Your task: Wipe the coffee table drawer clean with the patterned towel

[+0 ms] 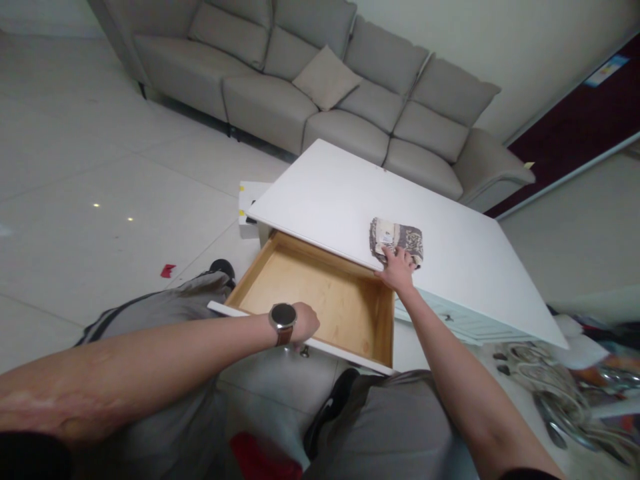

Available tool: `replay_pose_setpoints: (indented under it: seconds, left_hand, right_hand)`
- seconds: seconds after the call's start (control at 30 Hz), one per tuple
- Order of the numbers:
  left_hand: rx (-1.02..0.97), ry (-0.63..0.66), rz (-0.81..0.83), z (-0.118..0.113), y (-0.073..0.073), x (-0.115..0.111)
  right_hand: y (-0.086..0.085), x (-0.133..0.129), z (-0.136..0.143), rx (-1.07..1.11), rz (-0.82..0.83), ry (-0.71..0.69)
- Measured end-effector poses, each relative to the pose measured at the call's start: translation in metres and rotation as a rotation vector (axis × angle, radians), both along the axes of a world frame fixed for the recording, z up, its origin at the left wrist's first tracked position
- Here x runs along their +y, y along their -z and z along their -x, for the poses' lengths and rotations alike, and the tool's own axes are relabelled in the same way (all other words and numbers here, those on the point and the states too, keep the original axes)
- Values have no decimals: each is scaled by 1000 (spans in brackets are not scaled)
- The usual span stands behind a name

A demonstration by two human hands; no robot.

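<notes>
A wooden drawer [300, 280] is pulled out of the white coffee table [340, 193], and its bare bottom shows. My left hand [305, 321], with a watch [283, 315] at the wrist, is closed over the drawer's white front edge, close to a metal knob [304, 351]. Its fingertips are mostly hidden behind that front. On the tabletop lies a folded patterned cloth [407, 237] in grey and cream, with a white label. My right hand [399, 270] rests on the cloth's near side, fingers spread, thumb by the table edge.
A grey sofa [270, 93] with a beige cushion [327, 79] stands behind the table. A white box [247, 230] sits at the table's left end. Coiled cables or hoses [545, 380] clutter the floor at right. A red scrap [168, 271] lies on the tiles.
</notes>
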State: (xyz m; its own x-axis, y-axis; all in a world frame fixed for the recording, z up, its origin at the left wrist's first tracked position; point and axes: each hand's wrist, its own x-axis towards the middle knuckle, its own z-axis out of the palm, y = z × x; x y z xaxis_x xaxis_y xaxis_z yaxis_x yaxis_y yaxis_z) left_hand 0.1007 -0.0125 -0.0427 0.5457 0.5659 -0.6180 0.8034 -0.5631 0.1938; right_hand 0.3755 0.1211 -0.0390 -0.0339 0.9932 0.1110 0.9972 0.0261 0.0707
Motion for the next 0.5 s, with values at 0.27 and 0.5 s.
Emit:
replay_pose_setpoints:
  seconds: [0.27,0.5]
  left_hand:
    - [-110,-69,-69,6,12,-1]
    - [-121,-111,-57,5,9,-4]
  right_hand:
    - [-5,-6,9,-67,-23,-12]
    - [-13,-17,18,-143,-62,-90]
